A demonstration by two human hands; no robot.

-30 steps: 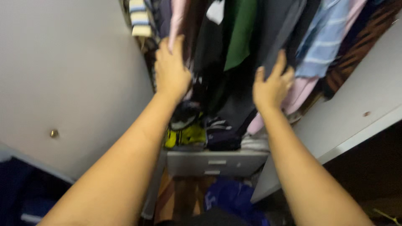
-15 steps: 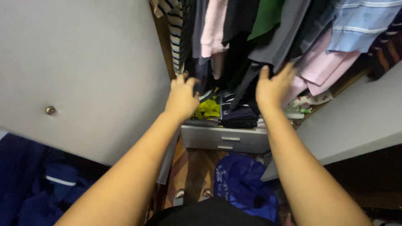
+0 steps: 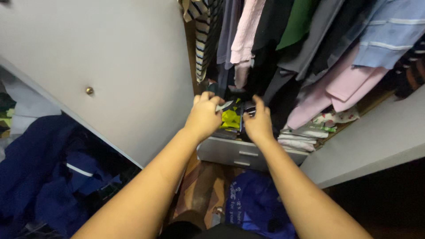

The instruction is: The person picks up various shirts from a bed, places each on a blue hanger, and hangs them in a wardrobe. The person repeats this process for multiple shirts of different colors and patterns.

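Far left of frame: a heap of dark blue clothes (image 3: 48, 177) lies low, w/ the pale wardrobe door (image 3: 110, 57) swung open above it, small round knob (image 3: 89, 90) near its mid. At centre your left hand (image 3: 204, 116) curls its fingers onto the top of the folded clothes stack (image 3: 230, 119), the yellow-green piece showing betw. both hands; can't tell if it actually pinches cloth or just rests. Your right hand (image 3: 258, 123) sits just beside it, fingers bent down on the same pile, grip also unclear. Stack sits on a grey drawer unit (image 3: 239, 152), prob. why you reach low. Hanging shirts (image 3: 301, 40) (striped, pink, green, grey, light blue) droop across upper centre-right and crowd the pile from above. Blue bag (image 3: 252, 203) lies bottom centre; second door (image 3: 376, 141) at right.
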